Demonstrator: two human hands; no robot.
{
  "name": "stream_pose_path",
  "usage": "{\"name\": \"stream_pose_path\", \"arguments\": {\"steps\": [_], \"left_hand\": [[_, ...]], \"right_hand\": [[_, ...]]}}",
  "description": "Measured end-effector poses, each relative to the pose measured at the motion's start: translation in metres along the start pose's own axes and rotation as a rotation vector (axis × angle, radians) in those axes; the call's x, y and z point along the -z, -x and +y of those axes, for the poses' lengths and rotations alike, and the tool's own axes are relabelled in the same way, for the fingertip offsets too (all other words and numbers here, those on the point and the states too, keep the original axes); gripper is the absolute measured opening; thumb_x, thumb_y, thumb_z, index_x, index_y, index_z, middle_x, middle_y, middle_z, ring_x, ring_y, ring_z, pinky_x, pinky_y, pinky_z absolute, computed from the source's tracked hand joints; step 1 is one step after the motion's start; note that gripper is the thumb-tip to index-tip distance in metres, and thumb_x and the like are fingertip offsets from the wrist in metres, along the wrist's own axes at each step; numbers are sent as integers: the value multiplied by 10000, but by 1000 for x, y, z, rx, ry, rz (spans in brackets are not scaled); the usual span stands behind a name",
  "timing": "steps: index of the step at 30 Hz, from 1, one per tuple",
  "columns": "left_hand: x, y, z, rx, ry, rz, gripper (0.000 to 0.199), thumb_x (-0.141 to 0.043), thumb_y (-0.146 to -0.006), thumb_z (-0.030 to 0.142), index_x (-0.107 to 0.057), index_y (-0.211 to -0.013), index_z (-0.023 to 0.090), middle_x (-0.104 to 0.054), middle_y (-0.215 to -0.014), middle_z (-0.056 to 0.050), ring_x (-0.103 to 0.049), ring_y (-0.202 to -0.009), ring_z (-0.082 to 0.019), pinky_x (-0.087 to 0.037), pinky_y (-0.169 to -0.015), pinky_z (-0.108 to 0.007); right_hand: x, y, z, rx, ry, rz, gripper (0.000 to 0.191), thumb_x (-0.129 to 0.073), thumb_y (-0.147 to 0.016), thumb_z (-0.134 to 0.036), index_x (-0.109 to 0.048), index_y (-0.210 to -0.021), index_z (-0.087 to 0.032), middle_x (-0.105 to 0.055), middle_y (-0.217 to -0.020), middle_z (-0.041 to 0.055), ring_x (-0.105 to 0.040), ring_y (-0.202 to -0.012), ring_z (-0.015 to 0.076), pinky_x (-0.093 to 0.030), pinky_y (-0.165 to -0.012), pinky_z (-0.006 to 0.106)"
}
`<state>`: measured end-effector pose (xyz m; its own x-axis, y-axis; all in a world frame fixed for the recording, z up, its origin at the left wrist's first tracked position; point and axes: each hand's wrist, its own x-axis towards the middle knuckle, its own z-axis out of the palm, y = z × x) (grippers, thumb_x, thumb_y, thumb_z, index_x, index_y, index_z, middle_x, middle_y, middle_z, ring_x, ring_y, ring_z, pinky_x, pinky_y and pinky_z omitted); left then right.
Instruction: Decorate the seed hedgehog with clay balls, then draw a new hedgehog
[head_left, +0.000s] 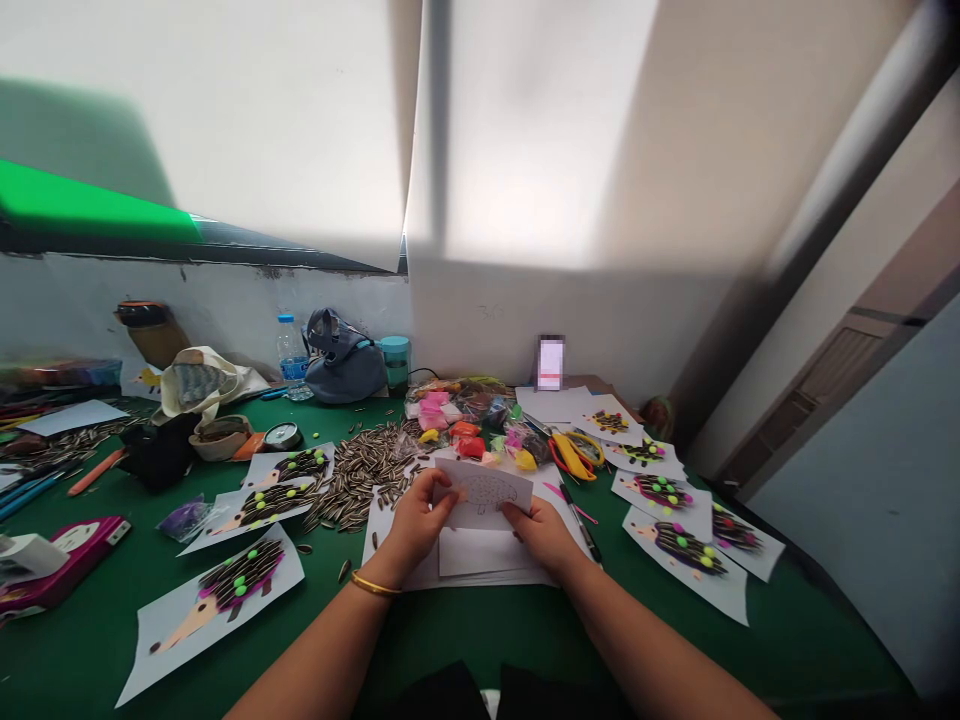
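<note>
Both my hands hold up a small white card [487, 492] with a dotted outline drawing on it. My left hand [421, 512] pinches its left edge, with a gold bangle on the wrist. At the lower right edge of the card, my right hand [541, 532] grips with thumb and fingers. Beneath the hands lie white sheets [480, 555] on the green table [480, 640]. A pile of striped sunflower seeds [367, 462] spreads to the left of the card. Bags of colourful clay [469, 440] sit just behind it.
Hedgehog pictures [240, 580] lie at left and more [679, 550] at right. Yellow-handled scissors [574, 456] and a black pen [581, 520] are right of the sheets. A phone [550, 362], a blue bag [341, 365] and a bottle [292, 360] stand along the wall.
</note>
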<state>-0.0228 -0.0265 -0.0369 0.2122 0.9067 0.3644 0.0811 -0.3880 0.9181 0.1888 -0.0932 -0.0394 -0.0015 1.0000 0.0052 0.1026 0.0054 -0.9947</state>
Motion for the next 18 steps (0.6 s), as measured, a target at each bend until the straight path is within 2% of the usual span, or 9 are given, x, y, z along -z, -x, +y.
{"name": "stream_pose_path", "arguments": {"steps": [6,11,18], "left_hand": [[-2,2,5,-35,-45,-36,231,-663,-776,341,-561,-940,215,-604,-907,-9,-572,-804,-163,-467,-728,-270],[-3,4,7,15,-40,-26,241,-668,-770,374,-552,-910,215,-594,-847,-3,-570,-755,-160,-461,-670,-258],[-11,10,7,6,-48,116,364,-719,-713,361,-561,-1010,222,-591,-753,19,-574,-652,-151,-469,-611,-265]], "right_hand": [[-1,1,-1,-10,1,26,510,-586,-740,-661,-615,-839,-162,-497,-637,-11,-400,-589,134,-333,-557,259],[-2,2,-3,-18,10,18,510,-579,-747,-657,-617,-865,-162,-498,-638,-11,-406,-591,136,-335,-564,259],[-2,2,-2,-3,28,-8,498,-567,-764,-644,-618,-869,-160,-516,-665,-1,-425,-607,142,-346,-572,258]]}}
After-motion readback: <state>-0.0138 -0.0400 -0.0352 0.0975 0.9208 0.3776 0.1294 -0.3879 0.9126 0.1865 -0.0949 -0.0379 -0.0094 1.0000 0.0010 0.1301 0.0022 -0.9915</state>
